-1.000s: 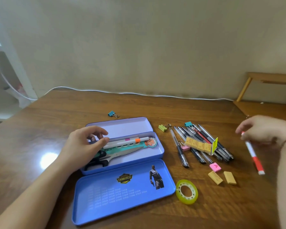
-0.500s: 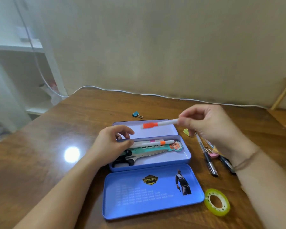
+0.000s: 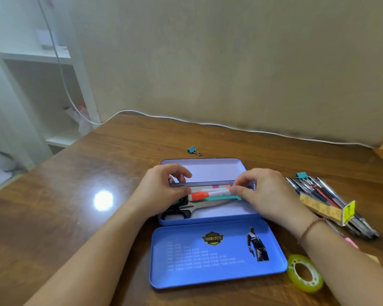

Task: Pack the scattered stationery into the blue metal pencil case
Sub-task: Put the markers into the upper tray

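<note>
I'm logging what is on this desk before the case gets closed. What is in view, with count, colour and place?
pencil case: one, blue metal, open, desk centre
case lid: one, blue, printed, flat in front of the tray
orange-capped marker: one, white and orange, in the tray between both hands
scissors: one, black handles, in the tray
loose binder clip: one, teal, behind the case
pen pile: count unclear, dark and clear, right of the case
tape roll: one, yellow-green, right of the lid
cable: one, white, along the wall
left hand: pinches the marker's cap end
right hand: pinches the marker's other end
</note>
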Demonstrator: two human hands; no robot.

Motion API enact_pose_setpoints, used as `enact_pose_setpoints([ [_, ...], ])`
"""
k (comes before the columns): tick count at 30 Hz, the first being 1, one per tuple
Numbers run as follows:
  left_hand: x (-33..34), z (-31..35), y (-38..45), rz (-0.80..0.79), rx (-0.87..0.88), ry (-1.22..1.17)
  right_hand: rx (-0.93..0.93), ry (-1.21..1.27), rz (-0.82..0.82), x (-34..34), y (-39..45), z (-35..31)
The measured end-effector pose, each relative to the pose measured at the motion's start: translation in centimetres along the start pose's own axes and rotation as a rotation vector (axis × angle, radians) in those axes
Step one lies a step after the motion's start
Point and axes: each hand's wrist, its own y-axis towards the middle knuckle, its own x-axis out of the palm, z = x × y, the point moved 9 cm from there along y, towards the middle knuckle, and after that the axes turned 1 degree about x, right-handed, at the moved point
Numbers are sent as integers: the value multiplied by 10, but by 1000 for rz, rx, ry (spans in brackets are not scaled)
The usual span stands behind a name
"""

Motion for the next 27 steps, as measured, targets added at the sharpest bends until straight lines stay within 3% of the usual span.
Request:
enact_pose_setpoints([
  [15,1,-2,0,-15,3,16,-54,-131,42,-2,0,-3],
  [20,-2,0,-1,11,37,28,-27,140,324,-113,2,15],
  [23,-3,14,-5,21,162,123,15,267,470,-174,-11,47],
  [25,2,29,-11,-21,296,259,57,217,412,-181,-12,65],
  [27,11,42,-19,-91,412,345,137,89,213,-164,-7,79],
])
